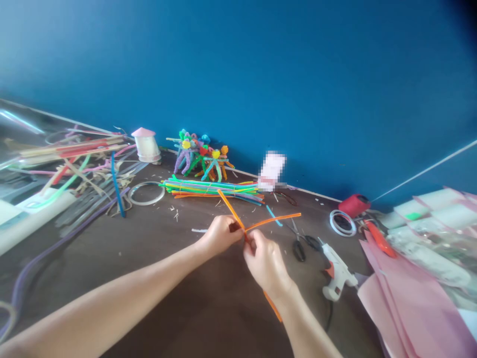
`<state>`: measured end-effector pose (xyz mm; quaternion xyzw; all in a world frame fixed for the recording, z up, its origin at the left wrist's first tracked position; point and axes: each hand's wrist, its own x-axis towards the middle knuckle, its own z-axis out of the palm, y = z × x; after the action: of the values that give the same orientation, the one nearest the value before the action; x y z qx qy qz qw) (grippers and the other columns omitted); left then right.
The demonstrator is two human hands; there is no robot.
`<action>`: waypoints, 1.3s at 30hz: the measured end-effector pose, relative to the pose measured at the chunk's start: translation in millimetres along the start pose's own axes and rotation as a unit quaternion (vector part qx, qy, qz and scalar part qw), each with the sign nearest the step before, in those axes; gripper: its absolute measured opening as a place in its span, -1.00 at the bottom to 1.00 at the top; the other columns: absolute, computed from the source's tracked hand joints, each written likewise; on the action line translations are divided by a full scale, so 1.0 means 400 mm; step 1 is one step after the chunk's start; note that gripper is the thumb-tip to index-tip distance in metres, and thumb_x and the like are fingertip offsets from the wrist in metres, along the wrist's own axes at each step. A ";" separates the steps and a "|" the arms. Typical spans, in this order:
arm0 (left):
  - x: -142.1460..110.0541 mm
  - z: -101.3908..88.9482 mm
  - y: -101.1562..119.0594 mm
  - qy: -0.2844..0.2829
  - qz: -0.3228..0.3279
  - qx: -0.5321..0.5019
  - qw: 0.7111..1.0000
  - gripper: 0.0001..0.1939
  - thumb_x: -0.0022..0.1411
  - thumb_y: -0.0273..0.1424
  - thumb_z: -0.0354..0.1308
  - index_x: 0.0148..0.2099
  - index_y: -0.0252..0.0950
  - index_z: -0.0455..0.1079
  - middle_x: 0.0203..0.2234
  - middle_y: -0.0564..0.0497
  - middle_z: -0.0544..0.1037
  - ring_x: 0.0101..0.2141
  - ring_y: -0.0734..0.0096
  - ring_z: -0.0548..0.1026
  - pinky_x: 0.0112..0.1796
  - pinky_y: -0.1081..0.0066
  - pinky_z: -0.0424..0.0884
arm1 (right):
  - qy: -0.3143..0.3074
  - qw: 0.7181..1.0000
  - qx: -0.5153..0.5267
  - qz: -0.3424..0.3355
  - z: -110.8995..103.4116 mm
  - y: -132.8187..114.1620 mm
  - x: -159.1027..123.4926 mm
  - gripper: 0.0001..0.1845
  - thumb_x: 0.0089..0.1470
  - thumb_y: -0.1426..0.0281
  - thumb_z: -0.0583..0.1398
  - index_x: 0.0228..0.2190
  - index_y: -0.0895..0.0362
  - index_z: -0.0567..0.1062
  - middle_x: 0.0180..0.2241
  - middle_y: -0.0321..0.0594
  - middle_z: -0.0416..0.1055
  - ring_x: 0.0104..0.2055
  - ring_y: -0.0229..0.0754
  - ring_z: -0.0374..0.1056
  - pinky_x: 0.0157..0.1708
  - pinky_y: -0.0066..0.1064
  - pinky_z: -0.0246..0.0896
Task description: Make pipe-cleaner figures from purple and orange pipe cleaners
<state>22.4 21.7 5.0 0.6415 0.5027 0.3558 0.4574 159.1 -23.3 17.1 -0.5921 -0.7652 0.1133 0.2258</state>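
Observation:
Both hands meet at the middle of the table over orange pipe cleaners (274, 222). The strands cross where my fingers come together; one end points up and left, another to the right, and a third shows below my right wrist. My left hand (222, 233) is closed in a pinch at the crossing. Pressed close beside it, my right hand (265, 254) also pinches the strands. My fingers hide the joint itself. Just beyond lies a bundle of coloured pipe cleaners (208, 189), and behind it stand several small pipe-cleaner figures (216, 164).
Right of my hands lie black-handled scissors (299, 248), a glue gun (338, 273), a red thread spool (354, 205) and pink sheets (406, 303). Tape rings (146, 194), a small white cup with a pink cone top (146, 144) and tangled strips are on the left. A blue wall (238, 74) rises behind.

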 end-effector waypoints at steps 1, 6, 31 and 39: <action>-0.001 -0.002 0.003 0.006 0.025 0.036 0.999 -0.89 -0.11 -0.51 0.03 -0.57 -0.36 0.36 -0.71 0.08 0.40 -0.64 0.53 0.33 -0.60 0.57 0.19 | -0.002 0.999 -0.051 -0.011 -0.007 -0.010 -0.003 -0.85 -0.03 0.53 0.02 -0.41 0.15 0.37 -0.57 -0.22 0.41 -0.54 -0.20 0.33 -0.51 -0.44 0.07; -0.011 -0.019 0.019 -0.031 0.159 0.150 0.975 -0.85 -0.13 -0.60 0.00 -0.63 -0.35 0.34 -0.72 0.10 0.35 -0.66 0.59 0.24 -0.59 0.58 0.11 | -0.036 0.976 -0.203 -0.070 -0.069 -0.054 0.002 -0.80 0.02 0.57 0.00 -0.45 0.13 0.38 -0.48 -0.20 0.39 -0.48 -0.21 0.33 -0.54 -0.46 0.01; -0.044 0.032 0.034 0.016 -0.052 -0.324 0.944 -0.82 -0.07 -0.36 0.18 -0.50 -0.39 0.30 -0.68 0.09 0.40 -0.65 0.59 0.33 -0.60 0.56 0.25 | -0.073 0.931 0.329 0.143 -0.071 -0.012 -0.012 -0.79 -0.10 0.34 0.15 -0.66 0.18 0.40 -0.73 -0.34 0.29 -0.64 -0.33 0.18 -0.58 -0.52 0.07; -0.029 0.009 0.035 -0.046 -0.072 -0.264 0.961 -0.82 -0.06 -0.36 0.16 -0.41 -0.40 0.35 -0.64 0.06 0.42 -0.61 0.56 0.36 -0.61 0.57 0.29 | -0.077 0.898 0.411 0.133 -0.073 0.025 0.022 -0.75 -0.13 0.28 0.19 -0.40 0.21 0.47 -0.49 -0.21 0.46 -0.42 -0.20 0.35 -0.44 -0.45 0.21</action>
<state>27.4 8.5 17.1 0.4759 0.4142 0.4121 0.6574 179.9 -14.8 39.9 -0.5324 -0.5794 0.4922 0.3723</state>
